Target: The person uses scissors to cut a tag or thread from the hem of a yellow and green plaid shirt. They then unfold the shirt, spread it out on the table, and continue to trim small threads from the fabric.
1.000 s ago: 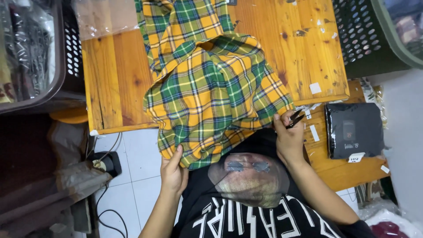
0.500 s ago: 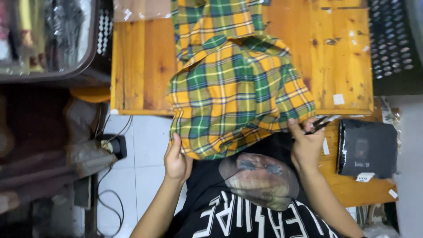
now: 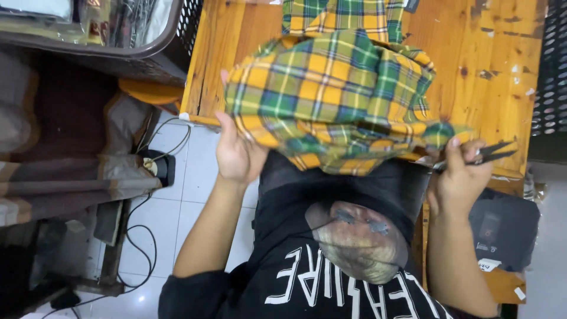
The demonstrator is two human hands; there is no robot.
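A yellow, green and blue plaid cloth [image 3: 336,94] lies on a wooden table [image 3: 490,77], with its near edge lifted off the table's front. My left hand [image 3: 236,150] grips the cloth's left corner from below. My right hand [image 3: 458,177] pinches the right corner and also holds small black thread snips [image 3: 493,152], their points aimed right. I wear a black printed shirt [image 3: 342,248].
A dark plastic basket [image 3: 106,35] with packed items stands at the upper left, and another black crate [image 3: 552,77] at the right edge. A black pouch [image 3: 502,227] lies on a low shelf at the right. A power strip and cables [image 3: 156,168] sit on the white tile floor.
Both hands have taken the cloth's hanging edge and raised it up and forward, folding it over the table. The camera view has also come closer.
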